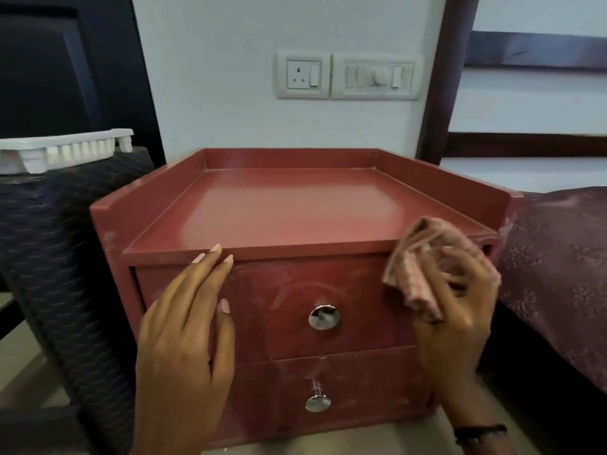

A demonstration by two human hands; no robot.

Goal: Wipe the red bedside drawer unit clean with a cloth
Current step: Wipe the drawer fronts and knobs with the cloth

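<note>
The red bedside drawer unit [295, 208] stands in the middle, with a raised rim round its top and two drawers with round metal knobs. The upper drawer [282, 310] looks dusty and smeared. My left hand [187, 326] lies flat on the upper drawer's left side, fingertips touching the front edge of the top. My right hand [456, 307] grips a bunched pink checked cloth [423, 257] against the upper right corner of the front, just under the top's edge.
A dark woven chair [65, 244] with a white plastic rack [62, 151] on it stands close on the left. A bed with a maroon cover [558, 257] borders the right side. A socket and switch panel [348, 75] sits on the wall behind.
</note>
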